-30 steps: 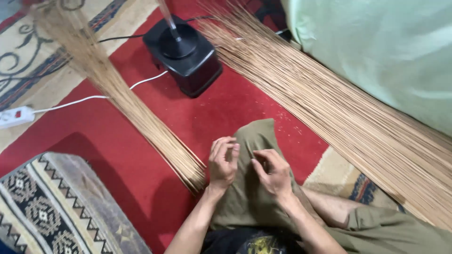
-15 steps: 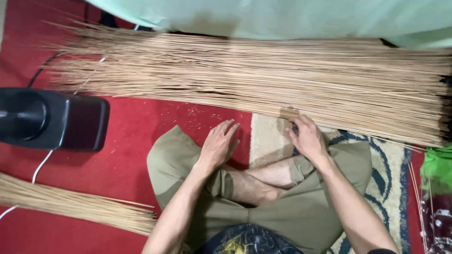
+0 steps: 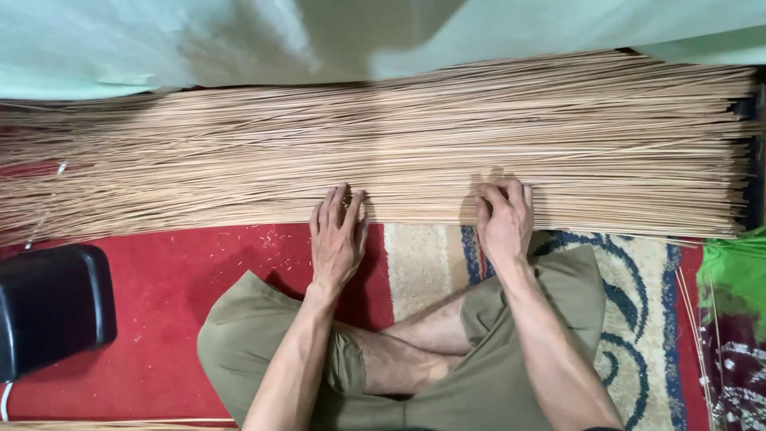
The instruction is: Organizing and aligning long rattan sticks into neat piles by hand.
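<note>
Where hands (image 3: 423,231) rest: long tan sticks (image 3: 399,152)

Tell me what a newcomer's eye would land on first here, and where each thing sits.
First comes the broad heap of thin tan sticks, lying side to side across the upper half of the head view under a pale green cloth. Next are the left hand and right hand, both resting fingertips on the heap's near edge, above crossed legs in olive shorts. A black box-like object sits at the left on the red carpet.
</note>
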